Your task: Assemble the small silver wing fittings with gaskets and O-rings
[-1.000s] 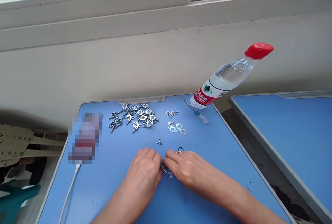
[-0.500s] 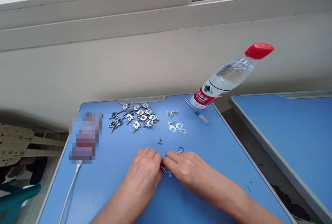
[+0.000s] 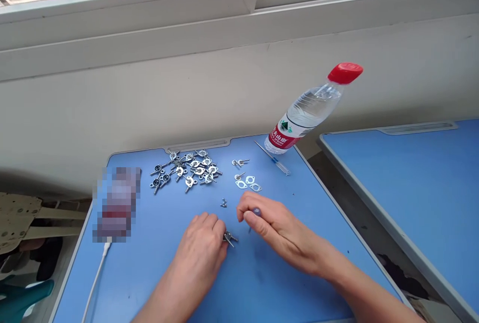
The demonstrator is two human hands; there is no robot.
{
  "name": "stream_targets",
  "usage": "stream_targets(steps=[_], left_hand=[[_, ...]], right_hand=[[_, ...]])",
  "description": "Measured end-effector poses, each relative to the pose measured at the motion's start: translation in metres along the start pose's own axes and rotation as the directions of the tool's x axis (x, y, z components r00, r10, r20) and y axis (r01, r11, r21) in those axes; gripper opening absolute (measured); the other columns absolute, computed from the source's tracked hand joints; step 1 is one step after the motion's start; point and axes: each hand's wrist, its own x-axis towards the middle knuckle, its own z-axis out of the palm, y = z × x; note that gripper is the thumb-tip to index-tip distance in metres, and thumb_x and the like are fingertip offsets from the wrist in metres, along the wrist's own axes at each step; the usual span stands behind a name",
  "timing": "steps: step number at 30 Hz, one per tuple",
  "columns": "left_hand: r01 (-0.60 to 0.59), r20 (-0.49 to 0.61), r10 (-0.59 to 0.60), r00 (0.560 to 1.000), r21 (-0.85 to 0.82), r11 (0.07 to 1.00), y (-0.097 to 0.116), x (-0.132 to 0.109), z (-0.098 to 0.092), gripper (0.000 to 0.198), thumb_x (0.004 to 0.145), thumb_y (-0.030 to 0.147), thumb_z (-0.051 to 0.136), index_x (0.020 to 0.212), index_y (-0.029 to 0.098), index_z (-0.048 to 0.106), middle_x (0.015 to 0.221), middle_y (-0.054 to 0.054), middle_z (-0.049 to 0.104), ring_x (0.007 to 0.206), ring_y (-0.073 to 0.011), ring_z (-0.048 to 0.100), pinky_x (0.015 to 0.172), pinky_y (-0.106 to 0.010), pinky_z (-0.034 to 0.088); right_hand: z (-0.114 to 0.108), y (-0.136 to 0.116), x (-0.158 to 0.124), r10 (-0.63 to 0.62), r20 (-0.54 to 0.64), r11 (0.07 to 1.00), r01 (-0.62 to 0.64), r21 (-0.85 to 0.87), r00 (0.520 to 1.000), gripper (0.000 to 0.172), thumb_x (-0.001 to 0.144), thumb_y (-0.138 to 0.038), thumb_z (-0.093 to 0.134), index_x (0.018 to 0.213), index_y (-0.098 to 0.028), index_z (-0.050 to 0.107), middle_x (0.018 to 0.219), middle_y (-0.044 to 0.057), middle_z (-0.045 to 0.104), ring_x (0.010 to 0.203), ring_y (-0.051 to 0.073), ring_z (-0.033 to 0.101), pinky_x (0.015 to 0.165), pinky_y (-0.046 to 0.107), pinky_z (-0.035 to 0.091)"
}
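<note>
A slim blue-topped screwdriver (image 3: 256,211) is pinched in the right hand (image 3: 279,230), the grip clamped on it, above a blue laminate desk (image 3: 157,278). The left hand (image 3: 198,248) is curled on the desk, its fingers touching a small silver metal fitting (image 3: 229,237); whether that grip is clamped on it cannot be told. Farther up the desk, a scattered heap of silver key-shaped fittings (image 3: 185,170), flat oval metal plates (image 3: 249,183) and tiny screws (image 3: 223,203) are laid out.

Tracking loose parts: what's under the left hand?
The left hand's palm hides whatever lies beneath; a small silver metal winged part sticks out beside its fingers on the blue desk.
</note>
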Motion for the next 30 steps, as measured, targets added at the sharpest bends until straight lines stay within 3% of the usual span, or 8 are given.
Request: stream_targets(steps=[5,11,16,24,30], left_hand=[[0.001,-0.022,-0.002,1.0,-0.017,1.0,0.0,-0.001,0.001,0.015,0.085,0.006,0.054,0.078,0.019,0.053,0.081,-0.001,0.061,0.076,-0.0202,0.058,0.075,-0.037,0.051],[-0.013,-0.081,0.009,0.997,-0.045,0.999,-0.001,-0.001,0.003,0.017,0.087,0.007,0.051,0.076,0.019,0.053,0.078,-0.001,0.06,0.071,-0.0194,0.057,0.068,-0.033,0.048],[-0.004,-0.047,0.003,0.999,-0.029,1.0,-0.001,0.0,0.003,0.015,0.085,0.005,0.056,0.078,0.018,0.054,0.079,-0.002,0.06,0.074,-0.0207,0.058,0.067,-0.033,0.047],[-0.007,-0.061,0.005,0.998,-0.02,1.0,0.0,0.0,0.003,0.016,0.086,0.006,0.053,0.077,0.019,0.054,0.077,-0.001,0.059,0.072,-0.0192,0.056,0.066,-0.031,0.046],[-0.004,-0.058,0.001,0.998,-0.054,0.999,0.0,-0.001,0.002,0.016,0.085,0.005,0.052,0.085,0.02,0.057,0.081,-0.001,0.062,0.076,-0.02,0.058,0.072,-0.033,0.049]], right_hand=[[0.005,0.002,-0.001,-0.081,0.033,0.994,0.079,0.08,0.996,0.03,0.104,-0.035,0.033,0.081,-0.02,0.046,0.08,0.003,0.053,0.068,0.014,0.046,0.061,0.026,0.043],[0.009,0.004,0.0,-0.109,0.117,0.994,0.107,0.017,0.987,0.023,0.103,-0.028,0.034,0.086,-0.02,0.047,0.084,0.004,0.055,0.072,0.015,0.049,0.066,0.028,0.046],[0.01,0.005,-0.001,-0.107,0.148,0.994,0.109,-0.006,0.983,0.023,0.103,-0.028,0.033,0.086,-0.02,0.046,0.084,0.004,0.054,0.071,0.015,0.049,0.067,0.028,0.047],[0.01,0.006,-0.001,-0.148,0.122,0.986,0.155,-0.053,0.981,0.025,0.104,-0.029,0.035,0.086,-0.019,0.049,0.083,0.004,0.055,0.069,0.015,0.048,0.063,0.027,0.046],[0.013,0.009,0.0,-0.222,0.091,0.968,0.231,-0.098,0.971,0.018,0.102,-0.022,0.04,0.095,-0.017,0.055,0.083,0.004,0.06,0.071,0.014,0.052,0.063,0.025,0.046]])
